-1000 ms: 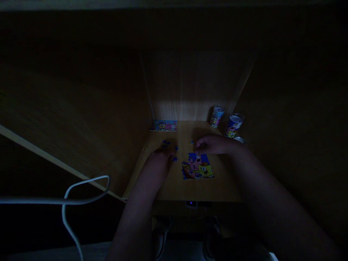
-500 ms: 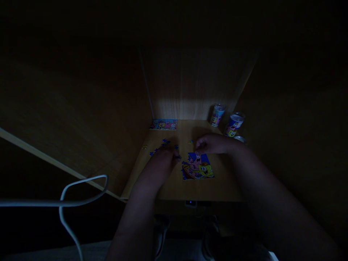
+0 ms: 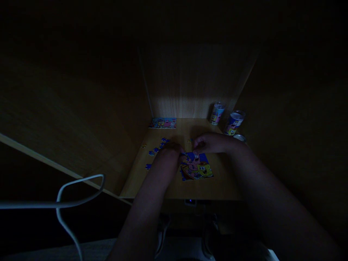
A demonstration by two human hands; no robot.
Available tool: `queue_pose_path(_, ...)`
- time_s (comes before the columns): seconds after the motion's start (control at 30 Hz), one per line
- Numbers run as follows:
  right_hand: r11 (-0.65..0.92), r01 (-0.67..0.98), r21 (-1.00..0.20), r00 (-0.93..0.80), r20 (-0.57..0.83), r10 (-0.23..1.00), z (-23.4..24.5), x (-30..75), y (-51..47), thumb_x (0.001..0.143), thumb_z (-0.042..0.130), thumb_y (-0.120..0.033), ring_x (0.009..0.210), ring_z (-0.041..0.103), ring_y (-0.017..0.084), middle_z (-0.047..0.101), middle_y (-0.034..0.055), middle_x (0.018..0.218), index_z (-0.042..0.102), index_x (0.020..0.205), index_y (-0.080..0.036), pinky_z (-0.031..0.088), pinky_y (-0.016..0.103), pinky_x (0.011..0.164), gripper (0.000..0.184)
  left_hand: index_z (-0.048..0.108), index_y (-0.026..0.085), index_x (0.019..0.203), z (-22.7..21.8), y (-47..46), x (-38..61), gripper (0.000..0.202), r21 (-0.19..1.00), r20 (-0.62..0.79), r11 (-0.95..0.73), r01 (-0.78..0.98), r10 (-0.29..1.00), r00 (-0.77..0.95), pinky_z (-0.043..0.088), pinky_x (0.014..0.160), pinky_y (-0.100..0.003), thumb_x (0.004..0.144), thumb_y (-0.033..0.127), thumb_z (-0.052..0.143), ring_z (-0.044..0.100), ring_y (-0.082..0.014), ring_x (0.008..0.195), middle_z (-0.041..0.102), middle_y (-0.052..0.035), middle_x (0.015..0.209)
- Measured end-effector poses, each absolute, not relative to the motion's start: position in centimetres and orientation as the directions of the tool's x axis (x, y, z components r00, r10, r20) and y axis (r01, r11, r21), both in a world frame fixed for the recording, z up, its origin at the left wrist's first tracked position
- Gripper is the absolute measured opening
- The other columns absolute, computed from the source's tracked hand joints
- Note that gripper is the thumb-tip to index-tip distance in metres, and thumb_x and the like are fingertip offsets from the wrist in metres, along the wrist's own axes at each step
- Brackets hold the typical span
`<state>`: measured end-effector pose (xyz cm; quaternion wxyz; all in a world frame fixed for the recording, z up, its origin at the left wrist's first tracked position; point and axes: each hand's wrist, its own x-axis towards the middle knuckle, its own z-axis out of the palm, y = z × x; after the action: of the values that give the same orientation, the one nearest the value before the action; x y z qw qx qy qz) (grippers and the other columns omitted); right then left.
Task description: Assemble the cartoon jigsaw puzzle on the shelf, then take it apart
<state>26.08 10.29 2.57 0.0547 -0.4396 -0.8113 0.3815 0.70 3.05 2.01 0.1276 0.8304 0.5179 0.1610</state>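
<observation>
Apparently a piece (image 3: 185, 155) in the left hand (image 3: 169, 156) grip touches the puzzle (image 3: 199, 169)

The left hand (image 3: 169, 154) and right hand (image 3: 210, 142) are bare, and both forearms (image 3: 152, 203) are uncovered down to the lower frame edge. A pair of shoes (image 3: 162, 232) shows faintly below, with paler trim; darkness hides further detail. A small white cloth edge (image 3: 272, 256) shows at the lower right; which garment it belongs to cannot be told.
</observation>
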Motion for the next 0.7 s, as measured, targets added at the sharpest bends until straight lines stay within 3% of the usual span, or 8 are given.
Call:
queue_pose_path(0.43, 0.311, 0.670, -0.674, -0.604, -0.251, 0.756, 2.38, 26.10, 10.42, 0.087, 0.083, -0.056, 0.085, 0.072, 0.021, 0.084, 0.0017, 0.094, 0.084, 0.099, -0.023, 0.049, 0.029, 0.074, 0.036, 0.080, 0.017, 0.110, 1.84, 3.05, 1.08, 0.011, 0.219, 0.147, -0.470, 0.855, 0.882, 0.447, 0.057, 0.103, -0.040, 0.104, 0.026, 0.076, 0.074, -0.0287, 0.115, 0.077, -0.0128, 0.118)
queue_pose_path(0.7, 0.336, 0.666, -0.666, -0.613, -0.233, 0.755, 2.35, 26.16, 10.45, 0.088, 0.082, -0.055, 0.084, 0.072, 0.020, 0.084, 0.0017, 0.093, 0.084, 0.099, -0.023, 0.048, 0.029, 0.074, 0.034, 0.082, 0.020, 0.111, 1.79, 3.09, 1.06, 0.011, 0.179, 0.176, -0.494, 0.851, 0.867, 0.467, 0.057, 0.105, -0.041, 0.104, 0.024, 0.074, 0.073, -0.0287, 0.115, 0.078, -0.0112, 0.117)
